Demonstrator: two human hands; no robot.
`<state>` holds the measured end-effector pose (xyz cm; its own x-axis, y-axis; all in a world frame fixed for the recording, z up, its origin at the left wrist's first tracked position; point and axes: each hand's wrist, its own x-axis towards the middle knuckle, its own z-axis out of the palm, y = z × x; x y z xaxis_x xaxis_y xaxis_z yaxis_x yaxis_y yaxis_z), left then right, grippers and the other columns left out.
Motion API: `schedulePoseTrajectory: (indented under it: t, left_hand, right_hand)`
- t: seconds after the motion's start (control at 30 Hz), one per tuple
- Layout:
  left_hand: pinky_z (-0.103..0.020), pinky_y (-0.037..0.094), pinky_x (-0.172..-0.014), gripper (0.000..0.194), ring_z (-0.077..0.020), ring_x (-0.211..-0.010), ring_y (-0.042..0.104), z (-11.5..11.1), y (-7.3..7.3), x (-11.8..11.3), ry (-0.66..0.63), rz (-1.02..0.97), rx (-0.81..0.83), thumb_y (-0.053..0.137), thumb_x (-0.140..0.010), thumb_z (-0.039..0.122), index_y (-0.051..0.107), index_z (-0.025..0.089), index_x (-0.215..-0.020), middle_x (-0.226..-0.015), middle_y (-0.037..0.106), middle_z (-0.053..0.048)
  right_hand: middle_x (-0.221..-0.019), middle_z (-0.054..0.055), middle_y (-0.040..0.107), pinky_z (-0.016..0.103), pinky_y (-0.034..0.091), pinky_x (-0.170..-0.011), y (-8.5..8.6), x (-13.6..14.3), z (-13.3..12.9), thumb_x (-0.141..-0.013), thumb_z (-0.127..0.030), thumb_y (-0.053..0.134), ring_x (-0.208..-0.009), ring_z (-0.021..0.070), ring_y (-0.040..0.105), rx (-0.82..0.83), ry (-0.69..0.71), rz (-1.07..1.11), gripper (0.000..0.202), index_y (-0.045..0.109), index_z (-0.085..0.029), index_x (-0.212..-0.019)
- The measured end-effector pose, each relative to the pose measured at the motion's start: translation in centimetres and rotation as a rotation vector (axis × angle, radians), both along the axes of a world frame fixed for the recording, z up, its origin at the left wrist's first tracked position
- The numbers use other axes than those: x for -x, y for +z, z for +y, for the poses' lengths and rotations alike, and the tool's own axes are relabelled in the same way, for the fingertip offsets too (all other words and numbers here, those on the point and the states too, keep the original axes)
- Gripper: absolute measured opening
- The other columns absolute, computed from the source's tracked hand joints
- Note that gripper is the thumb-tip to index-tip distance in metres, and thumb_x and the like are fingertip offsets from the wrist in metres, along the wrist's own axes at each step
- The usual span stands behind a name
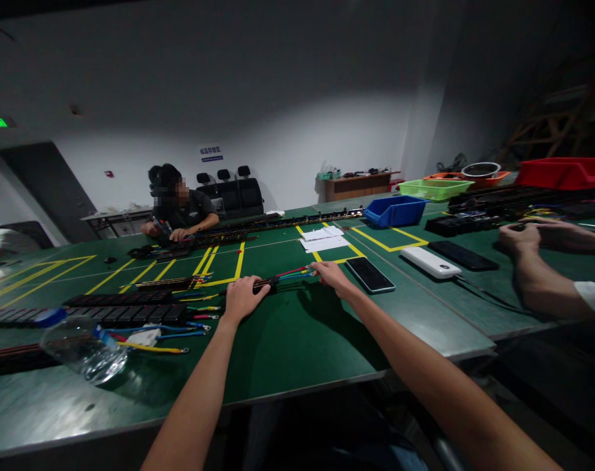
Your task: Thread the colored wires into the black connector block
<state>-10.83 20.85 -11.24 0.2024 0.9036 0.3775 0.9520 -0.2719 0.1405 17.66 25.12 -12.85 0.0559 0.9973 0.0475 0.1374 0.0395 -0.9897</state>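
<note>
My left hand (pixel 243 299) is wrapped over the end of a dark strip, its fingers closed on it. From that end, coloured wires (pixel 293 275) in red, blue and green run right to my right hand (pixel 330 276), which pinches their tips. More black strips (pixel 130 315) with wires and ring terminals lie left of my left hand. A smartphone (pixel 370 274) rests just right of my right hand.
A tilted water bottle (pixel 84 347) stands at the near left. White papers (pixel 323 239), a blue bin (pixel 394 211) and a white power bank (pixel 431 261) lie beyond and right. Another person's hands (pixel 523 239) are at the right; a person (pixel 182 209) works across the table.
</note>
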Motion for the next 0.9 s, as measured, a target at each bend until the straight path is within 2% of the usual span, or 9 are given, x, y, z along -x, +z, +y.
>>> schedulePoseTrajectory:
  t: [0.17,0.23,0.4,0.53,0.7,0.9]
  left_hand:
    - [-0.043,0.045,-0.096,0.053,-0.0277,-0.106,0.065,-0.05,0.12,-0.05,-0.004,-0.002,0.016,0.042,-0.098,0.066,0.069,0.023,-0.113,-0.112,0.073,-0.009]
    - [-0.043,0.045,-0.095,0.054,-0.0278,-0.105,0.065,-0.08,0.13,-0.08,-0.002,-0.003,0.016,0.043,-0.097,0.066,0.07,0.023,-0.113,-0.112,0.073,-0.009]
    - [-0.043,0.046,-0.094,0.053,-0.028,-0.104,0.066,-0.08,0.09,-0.08,-0.008,-0.004,0.006,0.043,-0.097,0.066,0.07,0.023,-0.113,-0.109,0.073,-0.009]
    - [-0.042,0.046,-0.094,0.052,-0.0282,-0.106,0.066,-0.01,0.06,-0.05,-0.016,-0.009,0.011,0.044,-0.097,0.065,0.07,0.022,-0.113,-0.111,0.073,-0.008]
    - [-0.042,0.046,-0.093,0.052,-0.0279,-0.104,0.066,-0.04,0.14,-0.07,-0.004,0.008,-0.001,0.044,-0.097,0.065,0.07,0.022,-0.113,-0.11,0.073,-0.008]
    - [-0.042,0.046,-0.092,0.052,-0.0274,-0.104,0.066,-0.03,0.09,-0.04,-0.004,0.01,-0.005,0.044,-0.098,0.065,0.07,0.022,-0.112,-0.11,0.073,-0.008]
  right_hand:
    - [-0.081,0.004,0.067,0.017,0.036,-0.044,0.25,-0.12,-0.02,-0.088,-0.032,0.061,-0.051,0.0069,0.049,-0.045,0.045,0.127,0.031,0.077,-0.015,-0.11]
    - [-0.084,0.004,0.067,0.017,0.039,-0.047,0.34,-0.14,-0.04,-0.088,-0.031,0.061,-0.053,0.0069,0.052,-0.062,0.07,0.165,0.032,0.076,-0.017,-0.112]
    - [-0.086,0.005,0.068,0.018,0.045,-0.049,0.42,-0.12,-0.17,-0.091,-0.031,0.059,-0.053,0.0073,0.055,-0.043,0.071,0.162,0.029,0.076,-0.017,-0.11]
    - [-0.083,0.006,0.069,0.018,0.042,-0.046,0.19,-0.12,-0.16,-0.092,-0.028,0.059,-0.052,0.0084,0.056,0.002,0.013,0.035,0.025,0.076,-0.013,-0.102]
    - [-0.079,0.004,0.068,0.018,0.039,-0.044,-0.31,-0.16,0.12,-0.093,-0.028,0.056,-0.051,0.0079,0.055,-0.019,0.052,-0.145,0.026,0.075,-0.011,-0.098]
    - [-0.081,0.006,0.069,0.02,0.038,-0.046,-0.51,-0.18,0.33,-0.092,-0.033,0.055,-0.052,0.009,0.054,-0.032,0.039,-0.182,0.03,0.075,-0.011,-0.091]
